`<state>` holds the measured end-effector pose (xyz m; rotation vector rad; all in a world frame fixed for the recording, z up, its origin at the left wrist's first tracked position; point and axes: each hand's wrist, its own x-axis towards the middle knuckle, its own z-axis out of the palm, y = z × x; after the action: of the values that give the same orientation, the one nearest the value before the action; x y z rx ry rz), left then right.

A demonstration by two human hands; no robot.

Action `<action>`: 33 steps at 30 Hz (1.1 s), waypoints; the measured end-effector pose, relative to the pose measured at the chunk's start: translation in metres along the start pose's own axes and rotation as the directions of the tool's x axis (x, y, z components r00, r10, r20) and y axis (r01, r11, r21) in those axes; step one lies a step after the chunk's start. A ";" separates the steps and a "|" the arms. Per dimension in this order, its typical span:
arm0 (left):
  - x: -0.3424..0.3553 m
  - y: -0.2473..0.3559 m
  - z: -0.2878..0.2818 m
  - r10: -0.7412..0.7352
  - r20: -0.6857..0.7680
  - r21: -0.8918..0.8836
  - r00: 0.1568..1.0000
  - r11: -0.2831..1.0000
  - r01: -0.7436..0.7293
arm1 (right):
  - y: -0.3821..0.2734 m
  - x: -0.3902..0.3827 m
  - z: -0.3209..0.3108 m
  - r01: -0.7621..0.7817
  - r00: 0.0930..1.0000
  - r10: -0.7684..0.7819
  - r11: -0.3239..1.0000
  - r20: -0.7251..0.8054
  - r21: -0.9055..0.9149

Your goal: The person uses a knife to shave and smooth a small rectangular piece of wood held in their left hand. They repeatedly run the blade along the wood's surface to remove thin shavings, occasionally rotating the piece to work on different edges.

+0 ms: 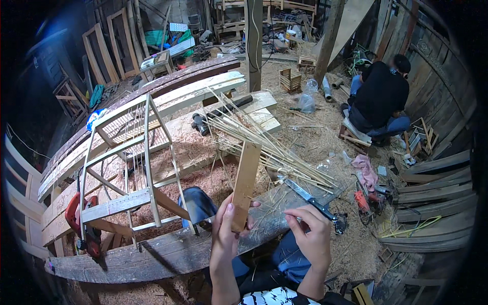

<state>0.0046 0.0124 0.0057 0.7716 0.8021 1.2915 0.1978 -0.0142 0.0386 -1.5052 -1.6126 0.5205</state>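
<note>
"Logging hands first. Left hand [223, 234]?"

"Grasping a flat wooden board [247, 170], thumb on one side, fingers round the other. Board's upright, leaning a bit, sticking up out of that hand."

"Right hand [312, 231]?"

"Raised just right of the board, apart from it. Fingers bent, thumb and forefinger tips close together. Can't tell if anything thin is pinched there."

"Near it?"

"Knife [299, 190], black handle, just beyond the right hand, lying on the bench [168, 259]. Blade points away, up and left."

"Beyond the left hand?"

"Loose pile of thin sticks [290, 157], past the board, running away to the right. Farther off, a hammer [201, 123] with a dark handle, wood shavings [203, 157] around."

"Left of the left hand?"

"Slatted wooden frame [117, 204], upright, legs down at the bench. Past that, well apart, a red power tool [87, 223]."

"Right side?"

"Pink cloth [364, 170] on the floor [310, 134], out past the right hand. Red grinder [362, 201] just nearer than the cloth."

"Anyone else?"

"Person in a black top [381, 94], well beyond the right hand, sitting low, facing away. Their hands are hidden."
</note>
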 end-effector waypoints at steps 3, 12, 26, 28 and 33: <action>-0.001 -0.002 0.001 -0.020 0.019 -0.068 1.000 0.997 0.021 | 0.002 -0.001 -0.002 0.024 1.000 -0.024 0.999 0.009 -0.022; 0.001 -0.007 0.002 -0.014 -0.032 -0.062 0.999 0.998 0.012 | -0.001 -0.002 -0.009 0.059 0.997 -0.055 0.996 0.063 -0.066; 0.003 -0.010 0.005 0.010 -0.036 -0.036 0.999 0.999 -0.012 | 0.002 -0.001 -0.010 0.019 0.999 -0.017 0.998 0.038 -0.058; 0.003 -0.011 0.004 0.017 -0.030 -0.033 0.999 0.999 -0.017 | 0.003 -0.001 -0.010 0.022 0.999 -0.019 0.998 0.038 -0.066; 0.003 -0.012 0.005 0.044 -0.031 0.006 0.999 0.999 -0.044 | 0.004 -0.002 -0.010 0.046 0.999 -0.045 0.997 0.014 -0.054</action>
<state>0.0148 0.0141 -0.0023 0.7794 0.8175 1.3439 0.2085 -0.0178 0.0404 -1.5039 -1.6793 0.4647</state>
